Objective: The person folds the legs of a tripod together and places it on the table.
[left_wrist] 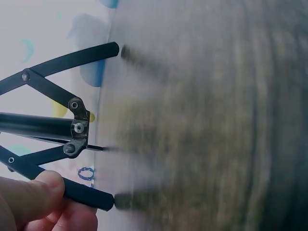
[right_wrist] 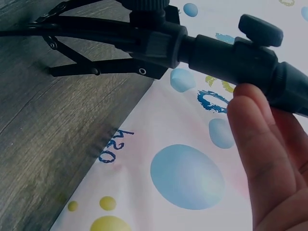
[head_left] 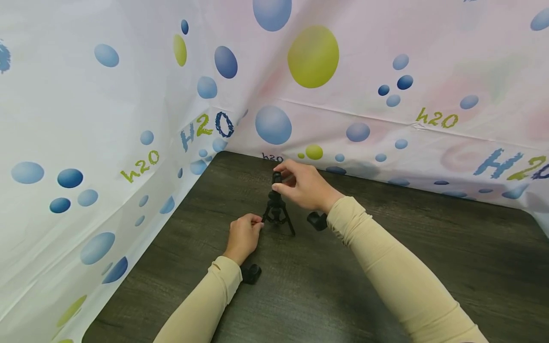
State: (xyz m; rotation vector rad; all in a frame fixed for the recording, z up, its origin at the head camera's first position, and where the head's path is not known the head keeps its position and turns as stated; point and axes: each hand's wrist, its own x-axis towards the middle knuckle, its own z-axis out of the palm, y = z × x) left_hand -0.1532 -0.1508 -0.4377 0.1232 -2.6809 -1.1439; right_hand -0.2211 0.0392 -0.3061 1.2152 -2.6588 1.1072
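Note:
A small black tripod (head_left: pixel 276 202) stands upright near the far edge of the dark wooden table (head_left: pixel 309 290), its legs spread. My left hand (head_left: pixel 243 236) pinches one leg between thumb and fingers; in the left wrist view the thumb lies on that leg (left_wrist: pixel 86 192) just above its foot. Hinged braces (left_wrist: pixel 55 89) link the legs to the centre post (left_wrist: pixel 36 126). Higher up, my right hand (head_left: pixel 306 183) holds the tripod's top with thumb and fingers. The right wrist view shows fingertips against the upper column, below a knob (right_wrist: pixel 261 30).
White sheeting (head_left: pixel 364 102) printed with blue and green dots and H2O lettering hangs behind the table and along its left side. A small black device (head_left: pixel 251 274) sits by the left wrist, another black device (head_left: pixel 317 220) by the right.

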